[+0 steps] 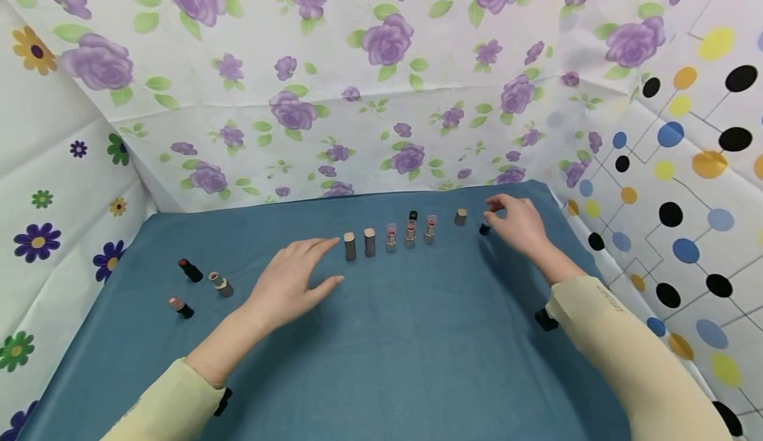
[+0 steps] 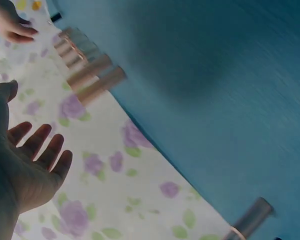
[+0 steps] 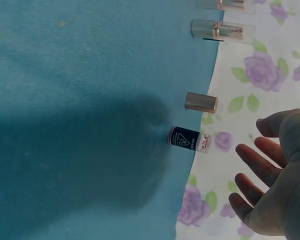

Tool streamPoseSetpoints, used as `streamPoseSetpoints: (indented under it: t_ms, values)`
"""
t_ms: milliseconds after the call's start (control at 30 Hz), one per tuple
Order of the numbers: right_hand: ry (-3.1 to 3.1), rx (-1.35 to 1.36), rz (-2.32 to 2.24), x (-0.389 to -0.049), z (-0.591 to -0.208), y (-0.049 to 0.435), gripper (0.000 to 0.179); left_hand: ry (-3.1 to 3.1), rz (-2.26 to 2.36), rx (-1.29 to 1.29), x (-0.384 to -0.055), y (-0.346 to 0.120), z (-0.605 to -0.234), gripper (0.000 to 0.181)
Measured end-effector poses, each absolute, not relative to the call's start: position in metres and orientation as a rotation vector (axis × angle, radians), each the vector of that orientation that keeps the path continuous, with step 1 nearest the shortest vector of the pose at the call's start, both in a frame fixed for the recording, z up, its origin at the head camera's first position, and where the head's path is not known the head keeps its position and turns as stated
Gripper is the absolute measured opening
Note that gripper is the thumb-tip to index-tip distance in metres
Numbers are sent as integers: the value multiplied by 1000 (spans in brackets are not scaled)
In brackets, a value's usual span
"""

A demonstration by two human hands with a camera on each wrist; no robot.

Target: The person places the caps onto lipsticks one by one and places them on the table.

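My left hand [image 1: 293,282], fingers extended and thumb apart, hovers over the cloth just left of two closed brown lipsticks [image 1: 350,247], holding nothing. My right hand [image 1: 518,224] is beside a small dark labelled tube [image 3: 185,138] with a clear, pinkish end; a gap shows between them in the right wrist view, and the fingers are loosely bent. Left of that tube stands a short brown cap [image 3: 201,102]. Between the hands, three clear-capped lipsticks [image 1: 410,236] stand upright in a row with the brown ones.
Toward the left lie a black lipstick with red tip [image 1: 191,271], a pink-tipped lipstick [image 1: 181,307] and a grey-gold tube [image 1: 222,285]. A small black item [image 1: 413,216] sits behind the clear-capped row. Blue cloth [image 1: 405,348] covers the table; a floral sheet [image 1: 357,116] hangs behind.
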State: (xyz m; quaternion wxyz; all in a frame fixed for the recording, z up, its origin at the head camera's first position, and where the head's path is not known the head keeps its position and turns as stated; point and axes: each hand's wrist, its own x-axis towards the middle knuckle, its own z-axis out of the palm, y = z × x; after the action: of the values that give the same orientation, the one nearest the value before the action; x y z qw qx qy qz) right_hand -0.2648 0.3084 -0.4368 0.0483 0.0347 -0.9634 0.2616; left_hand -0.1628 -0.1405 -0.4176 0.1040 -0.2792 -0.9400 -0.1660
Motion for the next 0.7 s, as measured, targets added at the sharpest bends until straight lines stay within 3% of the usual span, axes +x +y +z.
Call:
streamPoseSetpoints:
  t_ms: [500, 700]
  values:
    - [-3115, 108, 616, -301, -455, 282, 48, -2778, -446, -1101, -136, -75, -438, 62]
    - [-3140, 104, 562, -307, -462, 273, 37, -2787, -407, -1171, -128, -58, -454, 63]
